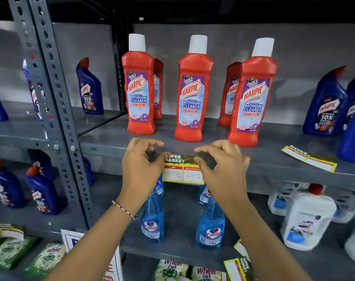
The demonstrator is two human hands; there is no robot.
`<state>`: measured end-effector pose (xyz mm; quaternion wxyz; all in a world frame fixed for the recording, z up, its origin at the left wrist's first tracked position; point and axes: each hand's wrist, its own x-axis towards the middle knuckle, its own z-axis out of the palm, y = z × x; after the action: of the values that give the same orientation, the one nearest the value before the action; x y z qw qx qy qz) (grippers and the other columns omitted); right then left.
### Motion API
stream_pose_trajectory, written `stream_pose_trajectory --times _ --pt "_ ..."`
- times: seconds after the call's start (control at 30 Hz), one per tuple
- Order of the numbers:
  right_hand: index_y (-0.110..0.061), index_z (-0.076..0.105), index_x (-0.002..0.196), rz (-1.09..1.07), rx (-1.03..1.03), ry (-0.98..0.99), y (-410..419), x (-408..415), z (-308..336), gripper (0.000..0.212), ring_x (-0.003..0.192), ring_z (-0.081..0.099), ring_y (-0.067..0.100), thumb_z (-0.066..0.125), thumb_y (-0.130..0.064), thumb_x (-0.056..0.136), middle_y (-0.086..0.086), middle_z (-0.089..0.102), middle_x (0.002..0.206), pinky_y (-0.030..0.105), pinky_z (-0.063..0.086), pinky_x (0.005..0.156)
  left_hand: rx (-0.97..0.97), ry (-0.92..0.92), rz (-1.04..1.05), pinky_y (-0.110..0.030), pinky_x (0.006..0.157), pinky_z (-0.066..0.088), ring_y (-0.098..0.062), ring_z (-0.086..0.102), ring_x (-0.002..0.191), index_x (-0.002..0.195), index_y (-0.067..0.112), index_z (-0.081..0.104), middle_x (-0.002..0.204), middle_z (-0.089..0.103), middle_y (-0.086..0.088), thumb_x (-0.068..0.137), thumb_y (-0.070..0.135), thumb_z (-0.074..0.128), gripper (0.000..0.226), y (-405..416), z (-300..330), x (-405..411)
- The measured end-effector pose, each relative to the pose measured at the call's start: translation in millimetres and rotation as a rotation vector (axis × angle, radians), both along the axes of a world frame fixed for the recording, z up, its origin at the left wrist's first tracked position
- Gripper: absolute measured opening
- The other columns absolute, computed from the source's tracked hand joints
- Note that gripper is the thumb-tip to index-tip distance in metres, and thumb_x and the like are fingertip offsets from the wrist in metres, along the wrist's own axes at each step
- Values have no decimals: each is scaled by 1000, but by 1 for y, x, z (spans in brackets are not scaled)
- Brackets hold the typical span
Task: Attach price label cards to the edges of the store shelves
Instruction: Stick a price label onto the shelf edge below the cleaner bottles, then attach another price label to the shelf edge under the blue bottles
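A yellow-bordered price label card [182, 173], headed "SUPER MARKET" with handwritten prices, hangs against the front edge of the grey middle shelf [274, 169]. My left hand [141, 169] pinches its top left corner, thumb tip on the card and fingers curled over the shelf lip. My right hand [221, 167] holds the card's top right part, its thumb pressed on the green header. The card's right edge is hidden behind my right hand. Just behind the card, three red Harpic bottles [193, 94] stand in a row.
Another label card [308, 158] lies flat on the same shelf at the right, beside blue Harpic bottles [326, 104]. Blue Colin spray bottles [211, 226] and white jugs [306, 220] stand on the shelf below, where more cards [238, 266] sit. A slotted steel upright [59, 110] rises at left.
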<state>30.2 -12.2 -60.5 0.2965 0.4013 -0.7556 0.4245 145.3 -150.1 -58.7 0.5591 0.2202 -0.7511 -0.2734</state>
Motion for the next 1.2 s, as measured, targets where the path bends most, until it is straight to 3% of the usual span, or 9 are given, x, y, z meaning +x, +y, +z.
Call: stream_pose_trajectory --times 0.13,0.27,0.37,0.5,0.57,0.67,0.77,0.97,1.2 --pt "-35 68 99 -46 -87 -72 31 -7 5 46 95 46 6 60 5 77 -13 55 101 28 20 78 -109 82 -31 -9 67 43 -10 57 81 84 20 67 96 53 4 75 -14 55 37 15 7 -7" --pt "-33 67 99 -101 -153 -123 79 -34 20 34 99 56 14 61 -5 81 -10 62 107 44 39 89 -103 48 -264 -18 75 49 -12 61 80 84 17 70 90 62 3 74 -11 55 34 55 18 -48" --pt "-35 65 101 -268 -81 -175 120 -62 32 25 106 57 22 61 -17 83 -7 65 111 42 34 88 -67 -200 -505 -26 82 54 -14 67 81 91 24 72 89 71 7 78 -2 59 32 86 28 -91" --pt "-31 60 118 -570 160 -315 168 -99 40 32 116 53 30 59 -36 86 3 67 116 46 30 92 -15 -454 -565 -12 78 49 -6 64 84 99 17 74 92 72 8 85 15 63 17 130 48 -151" --pt "-29 54 124 -595 265 -378 181 -111 39 41 117 54 31 56 -46 87 4 68 114 49 28 96 72 -557 -552 -23 75 50 -13 64 84 93 13 75 93 75 -1 85 30 63 22 144 55 -184" --pt "-29 52 124 -491 235 -401 187 -122 35 43 110 59 27 58 -48 86 0 71 103 43 24 90 163 -577 -567 -31 73 47 -19 58 73 88 3 74 80 70 -11 81 36 66 35 158 58 -222" --pt "-31 57 119 -363 78 -433 190 -125 35 37 106 61 21 66 -36 83 -9 65 92 37 21 89 239 -489 -529 -27 84 52 -20 68 91 104 7 73 99 73 -8 75 18 76 32 163 54 -239" --pt "-31 70 102 -107 -176 -406 196 -132 31 30 94 66 15 76 -15 78 -8 72 104 46 48 98 519 -172 -930 -11 58 52 -4 68 63 115 6 65 69 74 1 81 -6 68 36 158 58 -210" --pt "-36 66 111 13 -280 -401 244 -147 19 49 100 69 18 73 -2 76 -5 72 110 46 55 91 187 -351 -826 -20 42 43 -9 55 43 120 20 61 68 69 -3 78 0 71 47 220 54 -198"
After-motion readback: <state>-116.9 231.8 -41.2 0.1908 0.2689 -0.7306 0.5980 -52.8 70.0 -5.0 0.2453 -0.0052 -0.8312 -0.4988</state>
